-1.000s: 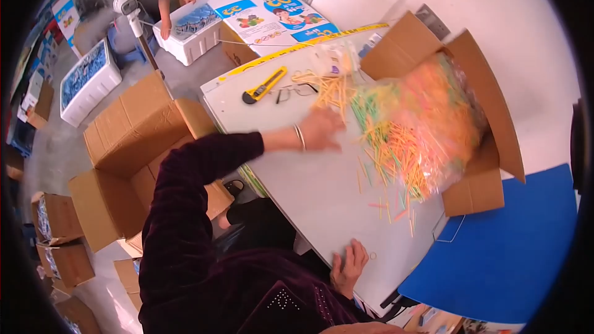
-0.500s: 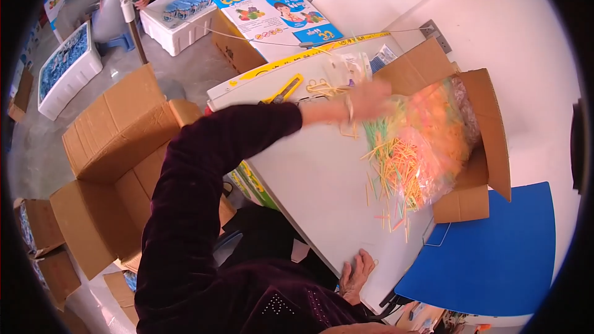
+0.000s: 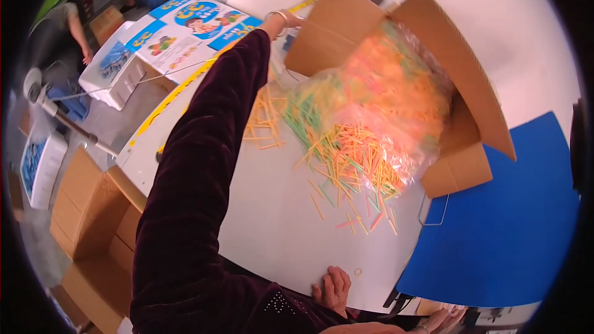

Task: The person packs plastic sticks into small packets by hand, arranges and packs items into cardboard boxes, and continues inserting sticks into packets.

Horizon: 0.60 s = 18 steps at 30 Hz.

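My left hand is stretched out past the far side of the table, beside the flap of an open carton. Its fingers are small and partly hidden, so what they hold is unclear. My right hand rests on the near edge of the white table, fingers loosely spread, with a small ring just beyond them. A clear plastic bag of coloured sticks lies in the carton's mouth. Loose sticks spill from it, and a few pale yellow sticks lie to their left.
A printed blue-white box stands beyond the table. A co-worker's arm is near a white foam box. An empty carton is at left, a blue panel at right. Another person's hand shows at bottom right.
My left hand has moved from over the sticks to the table's far side. My right hand stays on the near edge. The view has shifted, and another person's hand now shows at bottom right.
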Each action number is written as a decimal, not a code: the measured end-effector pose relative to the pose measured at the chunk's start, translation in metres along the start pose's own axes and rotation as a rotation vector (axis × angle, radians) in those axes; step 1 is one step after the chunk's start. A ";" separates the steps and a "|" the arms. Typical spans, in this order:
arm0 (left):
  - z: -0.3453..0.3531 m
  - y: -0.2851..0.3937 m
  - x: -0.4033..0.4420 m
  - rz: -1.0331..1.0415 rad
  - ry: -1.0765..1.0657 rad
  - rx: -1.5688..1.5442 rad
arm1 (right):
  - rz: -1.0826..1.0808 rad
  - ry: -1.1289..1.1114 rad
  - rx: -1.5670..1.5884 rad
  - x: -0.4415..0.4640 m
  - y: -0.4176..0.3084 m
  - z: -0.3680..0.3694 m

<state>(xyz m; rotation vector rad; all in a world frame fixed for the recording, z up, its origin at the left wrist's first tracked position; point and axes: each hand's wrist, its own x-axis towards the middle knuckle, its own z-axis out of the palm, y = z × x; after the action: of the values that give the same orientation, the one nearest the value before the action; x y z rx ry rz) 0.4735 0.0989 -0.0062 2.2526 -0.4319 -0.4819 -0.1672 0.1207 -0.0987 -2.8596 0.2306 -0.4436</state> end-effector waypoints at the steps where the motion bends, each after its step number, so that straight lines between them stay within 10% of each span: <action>1: 0.017 -0.032 0.064 0.115 -0.045 0.121 | 0.002 -0.016 0.000 0.001 -0.001 -0.001; 18: 0.045 -0.078 0.065 0.313 -0.079 -0.151 | 0.092 -0.061 0.072 -0.001 0.004 -0.005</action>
<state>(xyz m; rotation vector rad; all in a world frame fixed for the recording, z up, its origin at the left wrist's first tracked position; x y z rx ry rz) 0.5206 0.0916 -0.1059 1.9800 -0.7496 -0.4247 -0.1702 0.1160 -0.0955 -2.7740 0.3270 -0.3393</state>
